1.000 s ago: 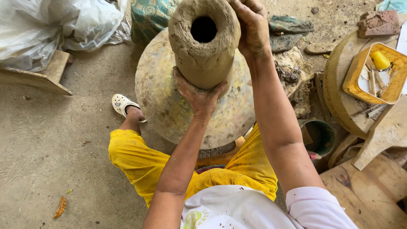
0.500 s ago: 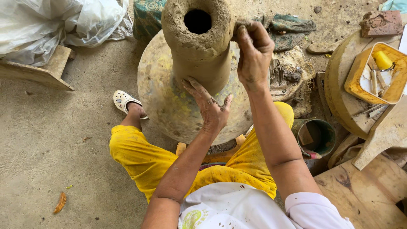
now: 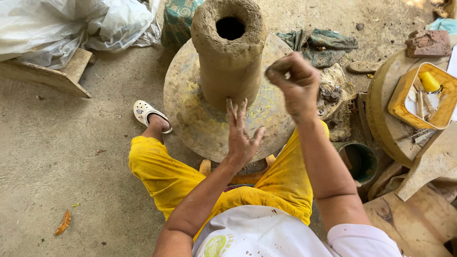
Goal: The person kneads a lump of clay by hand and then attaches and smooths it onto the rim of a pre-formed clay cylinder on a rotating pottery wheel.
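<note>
A tall hollow cylinder of wet brown clay [image 3: 230,52] stands upright on a round, clay-smeared wheel [image 3: 190,114] between my knees. My left hand [image 3: 240,135] lies flat and open on the wheel, its fingertips touching the base of the cylinder. My right hand [image 3: 296,83] is raised to the right of the cylinder, apart from it, with its fingers curled closed; whether a bit of clay sits between the fingertips I cannot tell. Both hands are coated in clay.
A yellow tray [image 3: 423,97] of tools rests on a round wooden block at right. A dark bucket [image 3: 359,162] stands by my right knee. Plastic sheeting [image 3: 66,24] over a wooden board lies at far left, rags [image 3: 319,43] beyond the wheel.
My right hand came off the cylinder's rim and moved right and down. My left hand slid down from the cylinder's wall onto the wheel.
</note>
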